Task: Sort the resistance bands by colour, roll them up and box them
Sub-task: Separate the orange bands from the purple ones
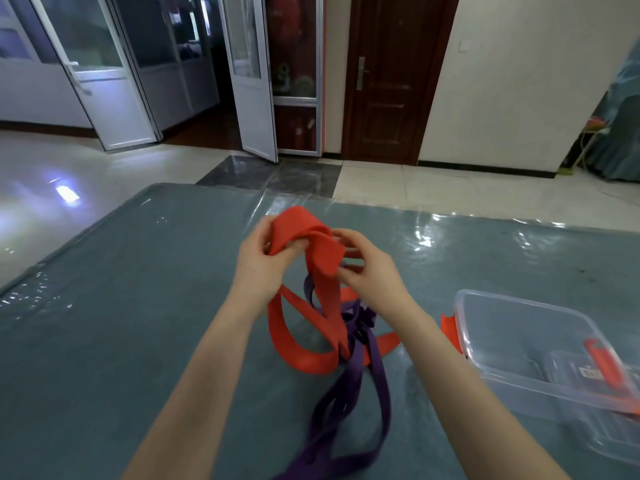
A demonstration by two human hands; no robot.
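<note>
Just above the middle of the frame both hands are raised over a grey-blue table (138,306) covered with a clear glossy sheet. The left hand (258,259) has its fingers curled round the upper left end of a red band (311,244), and the right hand (367,268) pinches the same band on its right side, where the band is folded or loosely wound into a short bundle lying roughly across the frame between the two hands. From that bundle the rest of the red band hangs down, its long axis running from the hands toward the lower middle of the frame, where it opens into a wide loop that rests on the table. Tangled with that loop is a heap of purple bands (349,386); their strands lie mostly lengthwise, stretching from just under the hands down to the bottom edge of the frame. How many purple bands there are cannot be told. At the right of the frame, well apart from the hands, a clear plastic box (519,327) sits on the table with red clips on its sides. Its lid cannot be made out clearly. In the upper part of the frame are a tiled floor, white glass doors and a dark wooden door (391,74).
</note>
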